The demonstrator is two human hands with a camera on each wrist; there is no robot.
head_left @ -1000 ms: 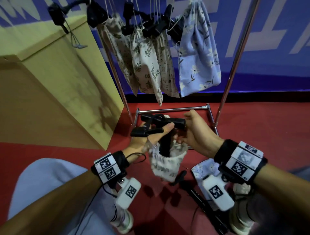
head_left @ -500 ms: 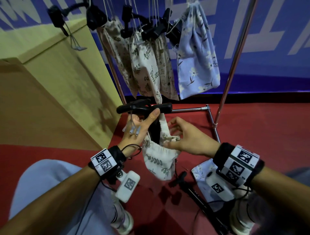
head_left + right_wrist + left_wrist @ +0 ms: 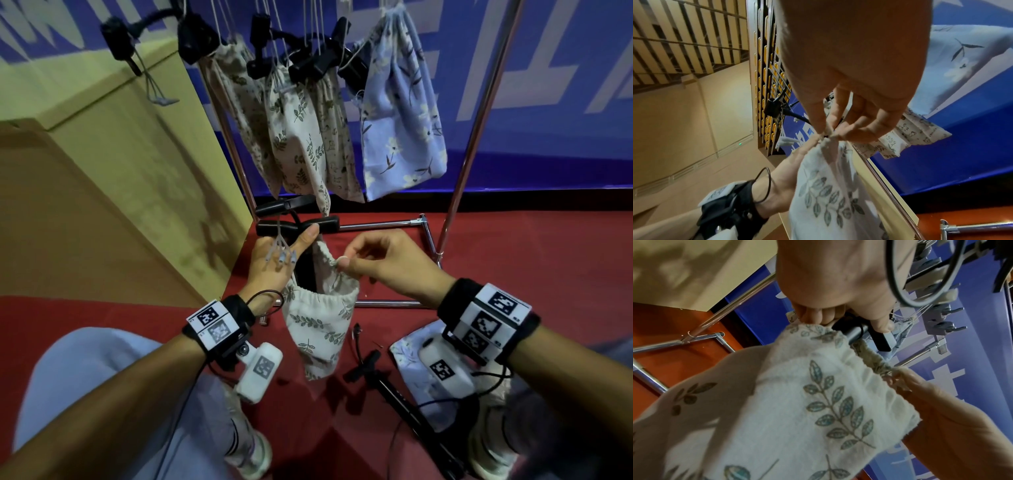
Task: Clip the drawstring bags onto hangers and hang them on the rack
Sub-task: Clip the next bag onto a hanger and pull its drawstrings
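Left hand [image 3: 274,263]: raised in front of the rack, thumb pressed on a black plastic hanger [image 3: 298,226]; the wrist view shows the other fingers [image 3: 813,316] curled round it and the bunched top of the bag, so it is gripping both.
Right hand [image 3: 383,263]: thumb and fingers [image 3: 818,116] pinch the gathered rim of the bag; the remaining fingers are loosely curled.
Bag [image 3: 318,332]: soft cream cotton with a printed grey-green leaf sprig pattern, mouth puckered by its drawstring; it hangs limp between the 2 hands, below the hanger, above the red floor.
Hanger: matte black, straight bar with a clip arm jutting toward the left; a bundle of pale cord ends [image 3: 281,253] dangles over the back of the left hand.
Rack [image 3: 476,137]: shiny chrome tubes, 2 slanted uprights and a rectangular base frame on the floor.
Hung bags: 3 cream patterned bags [image 3: 301,137] and 1 pale blue floral bag [image 3: 400,113] hang from black clips at the top.
Floor [image 3: 531,260]: red; another black hanger [image 3: 387,383] and a blue floral bag [image 3: 407,359] lie near the right wrist.
Box [image 3: 113,178]: large tan cardboard, left of the rack.
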